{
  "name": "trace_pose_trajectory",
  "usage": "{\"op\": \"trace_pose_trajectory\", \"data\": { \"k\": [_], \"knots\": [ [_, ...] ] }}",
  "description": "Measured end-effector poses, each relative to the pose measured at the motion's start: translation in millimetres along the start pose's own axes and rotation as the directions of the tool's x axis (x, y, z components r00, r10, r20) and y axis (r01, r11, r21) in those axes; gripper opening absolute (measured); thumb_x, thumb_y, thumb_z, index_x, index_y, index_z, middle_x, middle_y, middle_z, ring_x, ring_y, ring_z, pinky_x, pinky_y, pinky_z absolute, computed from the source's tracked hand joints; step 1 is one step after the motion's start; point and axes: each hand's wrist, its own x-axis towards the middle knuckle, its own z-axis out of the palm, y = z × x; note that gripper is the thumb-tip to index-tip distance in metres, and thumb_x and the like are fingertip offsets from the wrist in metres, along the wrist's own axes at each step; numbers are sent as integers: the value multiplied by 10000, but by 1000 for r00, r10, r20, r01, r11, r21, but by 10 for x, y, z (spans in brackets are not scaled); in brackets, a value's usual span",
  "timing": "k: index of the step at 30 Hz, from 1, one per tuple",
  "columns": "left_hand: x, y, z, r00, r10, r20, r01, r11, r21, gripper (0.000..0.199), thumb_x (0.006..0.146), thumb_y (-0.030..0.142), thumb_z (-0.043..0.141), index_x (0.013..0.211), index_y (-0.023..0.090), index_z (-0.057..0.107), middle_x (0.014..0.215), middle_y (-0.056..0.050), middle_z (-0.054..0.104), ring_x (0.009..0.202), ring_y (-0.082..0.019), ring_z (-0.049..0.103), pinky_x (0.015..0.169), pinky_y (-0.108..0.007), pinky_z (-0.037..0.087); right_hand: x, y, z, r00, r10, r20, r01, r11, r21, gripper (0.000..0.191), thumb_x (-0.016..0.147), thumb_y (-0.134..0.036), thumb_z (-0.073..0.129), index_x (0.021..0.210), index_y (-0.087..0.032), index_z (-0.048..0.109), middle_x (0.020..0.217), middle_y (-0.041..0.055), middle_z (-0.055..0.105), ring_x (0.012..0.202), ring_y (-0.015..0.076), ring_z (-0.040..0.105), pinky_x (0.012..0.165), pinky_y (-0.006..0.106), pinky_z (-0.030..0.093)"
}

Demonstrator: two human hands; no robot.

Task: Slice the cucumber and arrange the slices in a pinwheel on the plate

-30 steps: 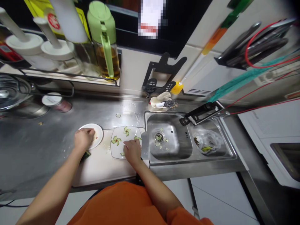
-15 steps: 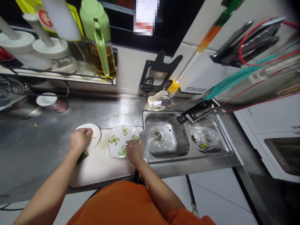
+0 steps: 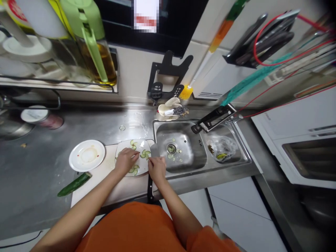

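Observation:
A squarish white plate carries pinwheels of thin cucumber slices. Over its middle, my left hand is closed in a pinch on what looks like a tiny red piece, beside one pinwheel. My right hand grips the plate's right edge, its fingertips at the rim. Under the plate lies a pale cutting board. A round white plate with a few red bits on it sits to the left. Below that plate rests a cut length of cucumber, partly on the board.
A knife, its black handle toward me, lies between board and sink. Cucumber scraps dot the steel sink basin; a plastic bag occupies the second basin. A lidded jar stands back left, below a rack with an oil bottle.
My left hand has moved right from the round plate to above the square plate, uncovering the cucumber. My right hand has drawn back to the plate's edge. The view has shifted.

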Motion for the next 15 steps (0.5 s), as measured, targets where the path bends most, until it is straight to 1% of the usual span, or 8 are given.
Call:
{"op": "trace_pose_trajectory", "data": {
  "k": [3, 6, 9, 15],
  "knots": [
    [18, 24, 194, 995, 86, 52, -87, 996, 23, 247, 865, 334, 518, 774, 202, 706, 719, -59, 672, 728, -181, 585, 761, -328, 453, 1, 6, 9, 1000, 7, 5, -7, 1000, -1, 232, 892, -268, 511, 1049, -278, 681, 989, 45, 652, 1020, 231, 439, 736, 304, 322],
    [13, -12, 317, 988, 125, 90, -129, 991, 41, 265, 875, 348, 506, 796, 192, 705, 697, -62, 652, 723, -183, 569, 745, -329, 445, 8, 15, 23, 1000, 0, 8, 0, 1000, -10, 243, 901, -264, 496, 1072, -275, 668, 1008, 46, 645, 1028, 226, 435, 750, 307, 317],
    [-1, -41, 383, 983, 147, 109, -153, 987, 43, 278, 885, 353, 487, 817, 193, 705, 710, -62, 651, 728, -179, 559, 741, -330, 439, 18, 21, 40, 1000, -16, 8, 16, 1000, -13, 263, 908, -254, 481, 1106, -272, 654, 1010, 54, 639, 1025, 221, 437, 763, 310, 310],
    [-7, -35, 437, 979, 179, 97, -187, 979, 81, 276, 891, 336, 477, 821, 189, 700, 707, -57, 643, 716, -171, 544, 739, -319, 432, 51, 0, 66, 1000, -29, 5, 29, 1000, 9, 307, 912, -259, 464, 1169, -307, 625, 1011, 49, 636, 1017, 234, 436, 737, 312, 301]
  ]
}}
